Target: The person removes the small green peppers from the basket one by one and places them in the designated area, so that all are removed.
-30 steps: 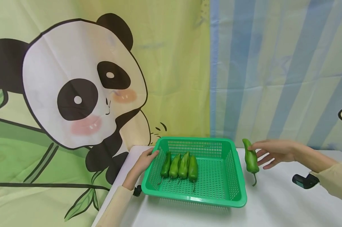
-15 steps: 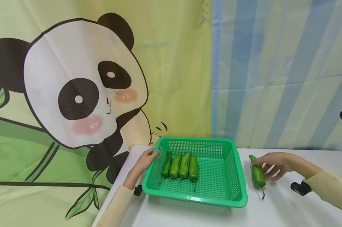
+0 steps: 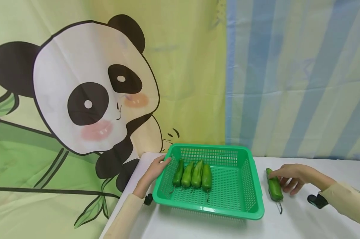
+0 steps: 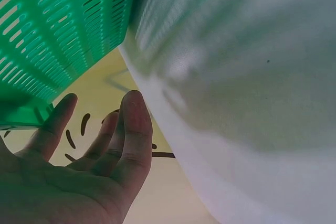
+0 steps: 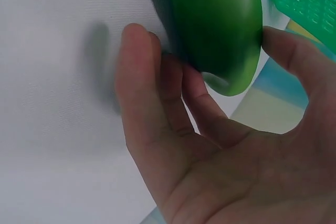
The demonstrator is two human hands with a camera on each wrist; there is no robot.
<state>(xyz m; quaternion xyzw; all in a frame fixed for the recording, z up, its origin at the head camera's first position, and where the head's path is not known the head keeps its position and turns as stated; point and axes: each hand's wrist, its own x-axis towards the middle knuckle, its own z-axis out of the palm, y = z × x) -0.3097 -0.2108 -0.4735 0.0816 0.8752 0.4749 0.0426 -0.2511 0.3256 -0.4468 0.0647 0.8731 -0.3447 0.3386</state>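
A green pepper [image 3: 275,190] lies on the white table to the right of the green plastic basket [image 3: 208,209], stem toward the near edge. My right hand [image 3: 293,176] pinches its far end; the right wrist view has the thumb on one side of the pepper [image 5: 220,24] and fingertips on the other. Several similar green peppers [image 3: 187,176] lie side by side in the basket's left half. My left hand [image 3: 154,171] rests against the basket's left rim. In the left wrist view its fingers [image 4: 137,124] are extended, one fingertip touching the rim.
The white table [image 3: 317,225] runs under the basket, its left edge close to my left forearm. Behind it hangs a printed curtain [image 3: 194,83] with a panda and stripes. Dark wrist cameras [image 3: 317,200] sit at both wrists.
My right hand has lowered the green pepper from the air onto the table, moving slightly right. My left hand has stayed at the basket rim. The head view has shifted slightly.
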